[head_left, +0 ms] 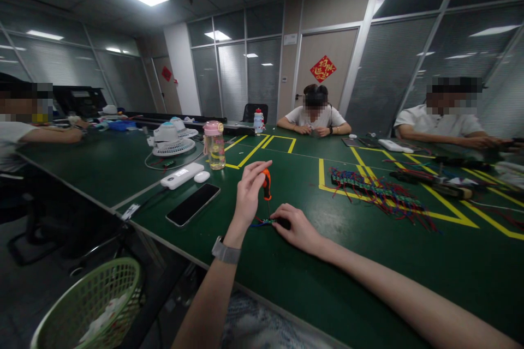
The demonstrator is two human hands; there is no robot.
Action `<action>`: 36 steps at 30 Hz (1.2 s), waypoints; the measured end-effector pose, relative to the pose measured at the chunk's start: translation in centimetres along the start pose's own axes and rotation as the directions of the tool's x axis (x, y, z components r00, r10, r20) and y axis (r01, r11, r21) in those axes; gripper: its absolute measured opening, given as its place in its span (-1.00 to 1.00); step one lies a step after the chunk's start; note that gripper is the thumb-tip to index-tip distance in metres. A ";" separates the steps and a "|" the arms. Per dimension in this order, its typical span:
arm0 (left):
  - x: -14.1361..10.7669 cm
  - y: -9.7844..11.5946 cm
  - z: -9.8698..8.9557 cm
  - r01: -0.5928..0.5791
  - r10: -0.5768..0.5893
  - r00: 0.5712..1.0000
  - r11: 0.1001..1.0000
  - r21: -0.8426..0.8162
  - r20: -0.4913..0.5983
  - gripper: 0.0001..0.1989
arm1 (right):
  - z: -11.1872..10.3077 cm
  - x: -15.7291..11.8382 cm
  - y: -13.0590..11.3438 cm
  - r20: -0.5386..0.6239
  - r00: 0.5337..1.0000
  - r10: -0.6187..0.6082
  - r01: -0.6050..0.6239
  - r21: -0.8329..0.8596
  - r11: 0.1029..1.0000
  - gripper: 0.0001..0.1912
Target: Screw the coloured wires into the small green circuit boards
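My left hand is closed around the top of an orange and black screwdriver, which stands upright. Its thin shaft points down at a small green circuit board lying on the green table. Red and blue wires run from the board's left end. My right hand rests on the table, thumb and forefinger pinched at the board's right end. The exact contact of the screwdriver tip is too small to make out.
A phone, a white power bank, a pink-lidded bottle and white fans lie to the left. Wired boards are on the right, inside yellow tape. A green basket stands below. Several people sit around the table.
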State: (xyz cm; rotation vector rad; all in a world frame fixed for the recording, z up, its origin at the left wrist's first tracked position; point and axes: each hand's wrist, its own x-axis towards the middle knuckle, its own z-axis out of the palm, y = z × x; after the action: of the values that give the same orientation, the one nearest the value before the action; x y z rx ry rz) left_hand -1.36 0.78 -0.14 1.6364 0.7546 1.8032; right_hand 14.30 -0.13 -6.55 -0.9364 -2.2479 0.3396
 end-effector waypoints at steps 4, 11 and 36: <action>0.0 -0.3 0.2 0.106 -0.087 0.990 0.979 -0.174 0.113 -0.63 | 0.0 -0.1 0.1 -0.011 1.000 0.005 -0.005 0.007 1.000 -0.82; -0.1 0.1 0.0 -0.041 0.041 0.999 0.996 0.075 -0.006 -0.77 | 0.2 -0.1 0.3 -0.028 0.997 0.076 -0.074 0.063 0.995 -0.83; -0.2 -0.2 0.2 0.010 -0.010 1.000 0.999 0.031 -0.004 -0.71 | -0.2 0.0 -0.1 -0.033 0.995 0.096 -0.095 0.035 0.995 -0.88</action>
State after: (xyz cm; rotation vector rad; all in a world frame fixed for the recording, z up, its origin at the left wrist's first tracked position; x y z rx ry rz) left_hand -1.13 0.80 -0.38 1.6470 0.7948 1.7967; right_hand 14.38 -0.19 -6.29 -1.0271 -2.1640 0.3991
